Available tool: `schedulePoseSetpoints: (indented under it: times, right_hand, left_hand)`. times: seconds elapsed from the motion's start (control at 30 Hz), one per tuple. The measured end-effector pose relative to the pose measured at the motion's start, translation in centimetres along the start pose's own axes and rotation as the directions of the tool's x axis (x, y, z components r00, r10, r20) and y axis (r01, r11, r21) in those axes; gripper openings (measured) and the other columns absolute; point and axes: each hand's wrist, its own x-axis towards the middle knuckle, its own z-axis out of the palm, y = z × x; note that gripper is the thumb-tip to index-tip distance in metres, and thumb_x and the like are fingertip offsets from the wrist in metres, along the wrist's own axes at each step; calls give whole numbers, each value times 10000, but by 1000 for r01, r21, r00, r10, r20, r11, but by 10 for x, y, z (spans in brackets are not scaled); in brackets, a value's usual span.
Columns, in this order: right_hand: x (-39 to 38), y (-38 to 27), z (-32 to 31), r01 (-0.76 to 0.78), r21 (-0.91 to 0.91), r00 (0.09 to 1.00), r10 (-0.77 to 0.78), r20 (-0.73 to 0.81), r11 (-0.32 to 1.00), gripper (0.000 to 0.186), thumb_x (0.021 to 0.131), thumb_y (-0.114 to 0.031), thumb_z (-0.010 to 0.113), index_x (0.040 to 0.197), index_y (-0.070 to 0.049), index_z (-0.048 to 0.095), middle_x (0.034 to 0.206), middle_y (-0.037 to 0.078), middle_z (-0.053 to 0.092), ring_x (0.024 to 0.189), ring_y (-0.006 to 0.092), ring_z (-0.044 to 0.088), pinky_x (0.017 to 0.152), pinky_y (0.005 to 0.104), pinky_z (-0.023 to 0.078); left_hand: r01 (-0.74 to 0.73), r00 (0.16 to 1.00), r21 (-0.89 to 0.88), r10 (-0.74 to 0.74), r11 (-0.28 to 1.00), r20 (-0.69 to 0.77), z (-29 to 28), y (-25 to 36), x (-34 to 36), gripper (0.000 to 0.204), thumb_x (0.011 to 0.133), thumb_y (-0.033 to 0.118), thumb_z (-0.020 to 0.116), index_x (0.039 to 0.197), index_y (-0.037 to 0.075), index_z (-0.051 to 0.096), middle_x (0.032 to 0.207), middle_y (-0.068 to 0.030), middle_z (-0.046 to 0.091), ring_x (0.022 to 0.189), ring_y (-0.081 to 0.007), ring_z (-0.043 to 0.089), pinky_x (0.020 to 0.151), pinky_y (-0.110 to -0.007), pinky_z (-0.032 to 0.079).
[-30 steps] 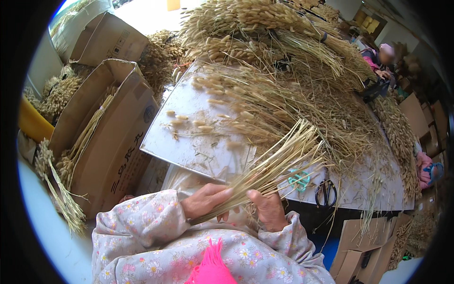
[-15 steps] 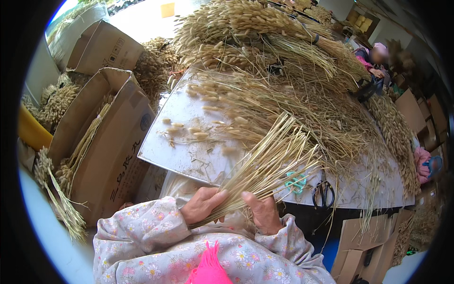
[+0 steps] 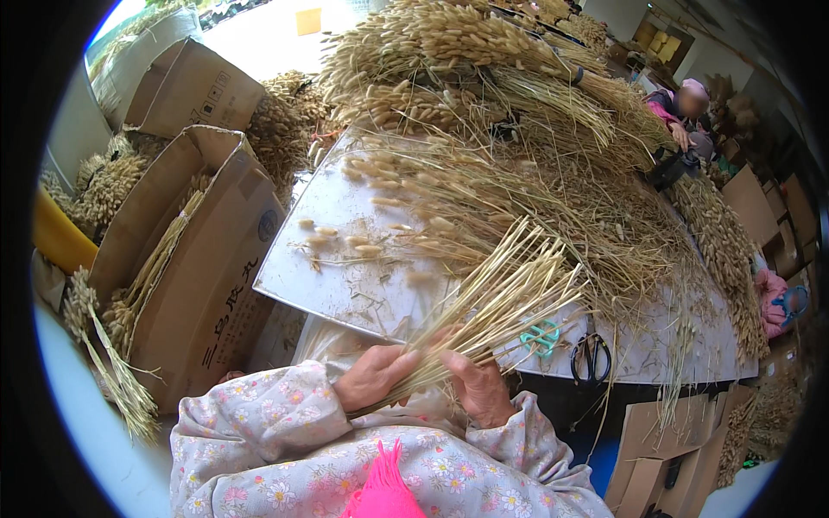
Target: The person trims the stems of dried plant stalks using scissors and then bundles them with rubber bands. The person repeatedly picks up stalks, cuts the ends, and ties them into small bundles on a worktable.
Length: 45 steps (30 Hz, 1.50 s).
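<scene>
A bundle of dried grass stalks (image 3: 499, 295) slants up from my lap over the table's front edge, its cut ends fanned out to the upper right. My left hand (image 3: 376, 376) is closed round its lower part, the thumb lying along the stems. On the other side my right hand (image 3: 477, 385) grips the same stalks, with its thumb on top and its fingers partly hidden behind them. The lower end of the bundle is out of sight behind my left hand and sleeve. Green-handled scissors (image 3: 540, 337) and black-handled scissors (image 3: 591, 357) lie on the table just beyond my right hand.
Loose dried grass (image 3: 518, 203) with fluffy heads covers much of the white table (image 3: 321, 274). Thick bundles (image 3: 449, 43) are heaped at the back. A tall cardboard box (image 3: 203, 268) stands at the left, another (image 3: 665, 445) at the lower right. Two people are at the far right.
My right hand has shifted slightly left, and its fingers now show blurred behind the stems. The fanned stalk ends have dipped a little. My left hand keeps its hold.
</scene>
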Motion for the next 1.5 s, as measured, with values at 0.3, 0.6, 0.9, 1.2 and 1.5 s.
schedulePoseSetpoints:
  times: [0.3,0.6,0.9,1.2,1.5]
  right_hand:
    - [-2,3,-7,-30,49,998,32,-51,998,220,805,-29,607,1023,-12,583,972,51,610,885,148,579,820,296,477]
    - [-3,9,-8,-35,126,990,51,-131,991,210,792,-34,629,994,3,591,931,61,610,857,152,587,780,295,482]
    - [5,11,-13,66,335,981,0,-193,940,119,786,-28,607,900,-58,592,911,63,611,831,172,579,774,326,477]
    - [6,-1,-20,2,231,999,9,-43,973,102,798,-29,610,896,-47,633,924,83,632,897,185,587,826,349,466]
    - [3,12,-21,-85,127,993,94,-67,988,166,770,-31,685,928,-11,635,882,44,641,801,133,586,785,283,469]
  left_hand:
    - [5,998,-35,-3,999,64,1,7,-2,377,980,380,449,954,29,586,701,-15,592,562,-67,538,494,-223,419]
    - [188,934,-175,-121,967,336,-3,12,0,414,958,442,463,1021,36,512,763,-20,538,526,-73,461,457,-222,348]
    - [292,901,-332,-141,897,411,-1,13,1,320,968,383,478,945,64,482,687,16,432,486,-38,346,420,-198,277]
    - [242,937,-336,-129,910,326,-1,7,4,313,962,365,501,858,70,513,646,22,425,480,-33,341,411,-202,264]
    - [153,969,-176,-113,972,218,3,5,3,343,963,364,498,766,84,507,603,39,403,480,-42,332,419,-225,262]
